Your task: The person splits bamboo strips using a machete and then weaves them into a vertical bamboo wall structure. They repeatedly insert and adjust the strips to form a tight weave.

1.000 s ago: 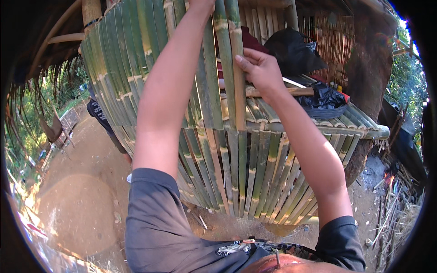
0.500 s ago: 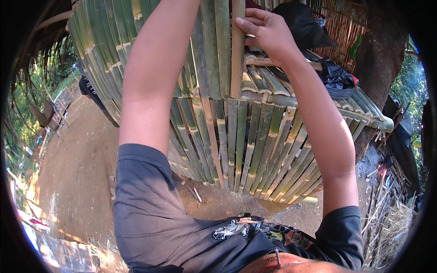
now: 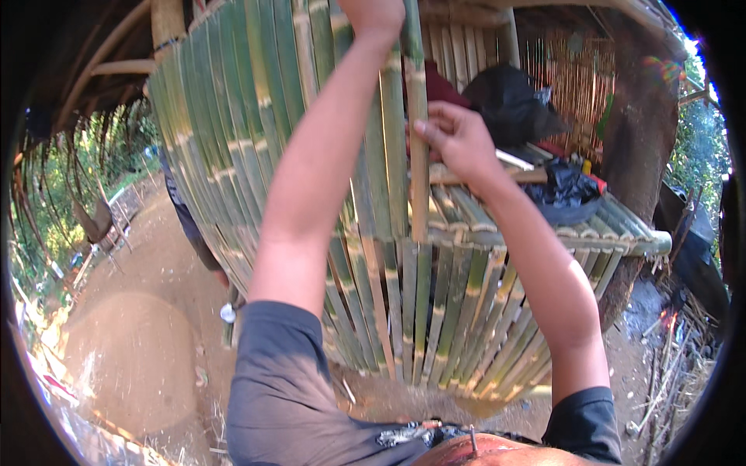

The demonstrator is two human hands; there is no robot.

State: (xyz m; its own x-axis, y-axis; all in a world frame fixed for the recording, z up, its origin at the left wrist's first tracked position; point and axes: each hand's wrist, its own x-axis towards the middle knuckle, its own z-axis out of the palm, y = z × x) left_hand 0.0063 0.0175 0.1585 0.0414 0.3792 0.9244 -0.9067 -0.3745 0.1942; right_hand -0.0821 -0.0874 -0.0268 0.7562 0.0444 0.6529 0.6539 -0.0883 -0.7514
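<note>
A wall of split bamboo slats (image 3: 268, 132), green with pale joints, stands upright before me. At its right end is a narrow bamboo slat (image 3: 418, 179), set apart by a thin gap from its neighbour. My right hand (image 3: 465, 147) holds this slat's right edge, thumb against it and fingers curled. My left hand (image 3: 375, 17) is raised near the slat's upper part at the top of the picture. Its fingers are cut off from view. Below, a lower row of bamboo slats (image 3: 435, 311) meets the upper ones at a horizontal line.
Right of the slats, a bamboo shelf (image 3: 536, 221) holds a black plastic bag (image 3: 571, 190). A larger dark bundle (image 3: 509, 105) lies behind. A tree trunk (image 3: 641, 132) rises at the right, near sticks and a small fire (image 3: 668, 318). Another person's dark sleeve (image 3: 186, 221) shows behind the wall's left side.
My view has tilted up, so the wall and shelf sit lower in the picture. My left hand has come partly into sight and its arm moved right. The right hand stays on the slat's edge.
</note>
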